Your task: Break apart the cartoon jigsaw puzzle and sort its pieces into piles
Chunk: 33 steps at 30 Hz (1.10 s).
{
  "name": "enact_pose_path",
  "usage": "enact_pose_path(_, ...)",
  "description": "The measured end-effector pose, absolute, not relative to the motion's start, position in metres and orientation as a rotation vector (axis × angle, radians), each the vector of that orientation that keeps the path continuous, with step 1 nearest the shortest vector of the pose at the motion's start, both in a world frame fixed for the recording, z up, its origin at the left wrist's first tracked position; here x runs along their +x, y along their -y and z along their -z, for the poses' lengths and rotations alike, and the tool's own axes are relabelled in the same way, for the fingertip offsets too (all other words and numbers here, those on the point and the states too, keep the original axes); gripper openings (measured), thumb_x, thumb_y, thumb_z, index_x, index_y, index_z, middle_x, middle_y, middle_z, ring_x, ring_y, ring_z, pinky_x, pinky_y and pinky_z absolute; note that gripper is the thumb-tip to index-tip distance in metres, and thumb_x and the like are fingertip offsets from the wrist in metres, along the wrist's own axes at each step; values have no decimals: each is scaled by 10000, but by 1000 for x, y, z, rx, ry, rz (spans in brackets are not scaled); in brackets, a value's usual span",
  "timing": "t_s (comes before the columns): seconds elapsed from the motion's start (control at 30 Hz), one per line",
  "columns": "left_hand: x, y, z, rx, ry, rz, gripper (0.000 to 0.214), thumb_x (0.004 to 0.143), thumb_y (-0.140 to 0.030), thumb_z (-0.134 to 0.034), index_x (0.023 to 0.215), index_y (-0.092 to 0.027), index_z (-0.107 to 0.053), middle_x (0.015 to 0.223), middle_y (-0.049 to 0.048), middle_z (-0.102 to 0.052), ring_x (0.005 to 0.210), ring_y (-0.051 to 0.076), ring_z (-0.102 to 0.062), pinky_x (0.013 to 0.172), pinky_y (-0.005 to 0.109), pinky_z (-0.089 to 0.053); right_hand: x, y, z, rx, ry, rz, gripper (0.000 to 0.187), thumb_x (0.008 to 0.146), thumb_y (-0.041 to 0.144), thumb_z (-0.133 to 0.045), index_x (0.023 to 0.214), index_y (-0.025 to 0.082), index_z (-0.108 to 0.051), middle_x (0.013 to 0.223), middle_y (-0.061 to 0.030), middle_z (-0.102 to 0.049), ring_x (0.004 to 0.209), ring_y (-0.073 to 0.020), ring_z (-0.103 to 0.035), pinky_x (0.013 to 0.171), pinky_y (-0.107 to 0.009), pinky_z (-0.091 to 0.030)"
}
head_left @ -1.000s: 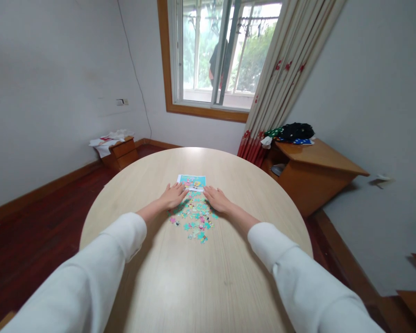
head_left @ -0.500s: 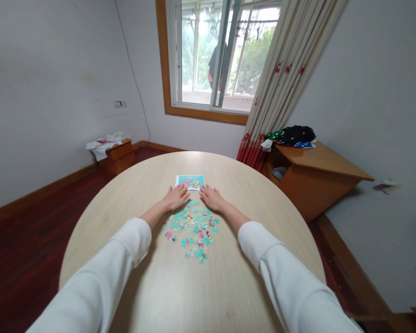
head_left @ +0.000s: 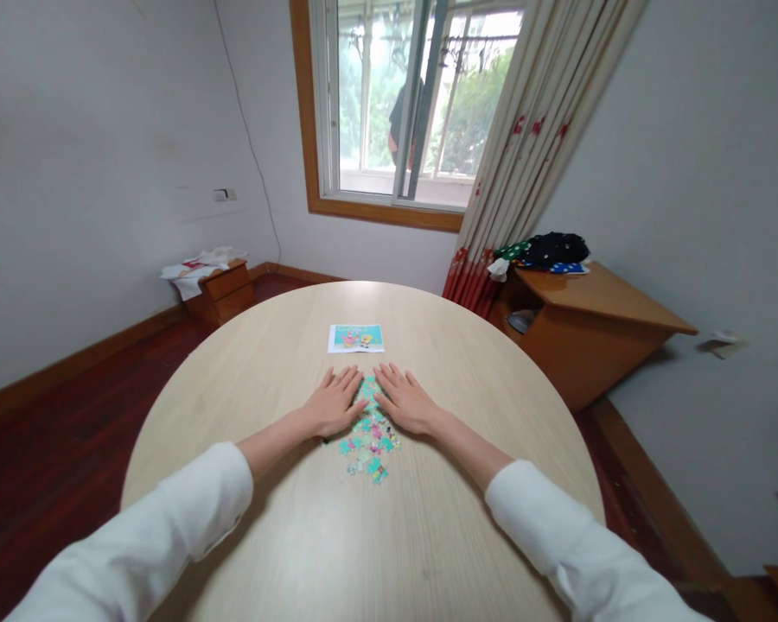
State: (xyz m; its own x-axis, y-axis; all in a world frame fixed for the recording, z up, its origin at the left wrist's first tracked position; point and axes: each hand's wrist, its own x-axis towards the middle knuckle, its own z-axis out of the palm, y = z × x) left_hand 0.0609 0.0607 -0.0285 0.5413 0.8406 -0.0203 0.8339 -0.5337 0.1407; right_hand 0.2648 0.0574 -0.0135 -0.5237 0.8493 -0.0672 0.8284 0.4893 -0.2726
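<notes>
A pile of small jigsaw puzzle pieces [head_left: 371, 445], mostly turquoise with some pink and yellow, lies on the round wooden table [head_left: 285, 536]. My left hand [head_left: 335, 401] rests palm down against the pile's left side, its fingers stretched out. On the right side, my right hand [head_left: 404, 397] lies flat with fingers extended toward the pile. Part of the pile is hidden under both hands. Just beyond my fingertips is a picture card [head_left: 356, 339] with two cartoon figures on a turquoise ground; neither hand touches it.
A wooden desk [head_left: 609, 311] with a heap of dark dotted cloth [head_left: 554, 250] stands at the right behind the table. At the back left is a small cabinet [head_left: 226, 289] with white cloth on it. A person [head_left: 402, 121] shows through the window.
Both hands have drawn back from the card to the sides of the pile, and the pieces are gathered more narrowly between them. The whole card now shows.
</notes>
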Motion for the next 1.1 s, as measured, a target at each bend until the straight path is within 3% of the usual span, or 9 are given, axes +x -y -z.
enact_pose_path(0.17, 64, -51, 39, 2660, -1465, -90, 733, 912, -617, -159, 1487, -167, -215, 1553, 129, -182, 1436, 273, -144, 1144, 512, -39, 267, -41, 23, -1506, 2664, -319, 689, 933, 566, -168, 1492, 165, -210, 1559, -93, -172, 1443, -265, -110, 1159, -494, -71)
enact_pose_path(0.37, 75, -59, 38, 2621, -1499, -110, 729, 917, -606, -147, 1484, -156, -226, 1550, 138, -185, 1432, 275, -161, 1145, 509, -50, 263, -53, 27, -1520, 2641, -337, 674, 933, 552, -166, 1493, 178, -203, 1560, -78, -169, 1444, -256, -113, 1156, -509, -51)
enact_pose_path(0.57, 62, -50, 9, 2582, -1597, -126, 703, 930, -561, -148, 1484, -134, -210, 1559, 138, -142, 1441, 261, -116, 1149, 500, -45, 281, -48, 6, -1570, 2465, -566, 711, 942, 536, -110, 1505, 103, -73, 1571, -107, -60, 1450, -224, -22, 1166, -442, -94)
enact_pose_path(0.73, 11, -21, -5, 2697, -1683, -254, 813, 903, -622, -161, 1485, -56, -141, 1547, 191, -140, 1440, 280, -113, 1151, 500, -10, 311, -18, -22, -1542, 2518, -143, 763, 925, 581, -185, 1506, 108, -44, 1570, -111, -28, 1448, -244, 24, 1170, -476, -6)
enact_pose_path(0.9, -46, 9, 21, 2876, -1490, -140, 859, 863, -671, -274, 1491, -99, -143, 1535, 183, -191, 1428, 290, -165, 1148, 481, -47, 331, 12, -12, -1517, 2635, -17, 803, 910, 604, -249, 1503, 104, -41, 1563, -133, -78, 1447, -252, -36, 1175, -484, -44)
enact_pose_path(1.1, -67, 18, 41, 2782, -1537, -18, 868, 862, -685, -268, 1482, -80, -196, 1511, 200, -248, 1408, 293, -240, 1143, 489, -88, 339, 22, 24, -1542, 2734, -183, 795, 902, 636, -233, 1500, 125, -122, 1543, -133, -177, 1436, -260, -139, 1164, -495, -143)
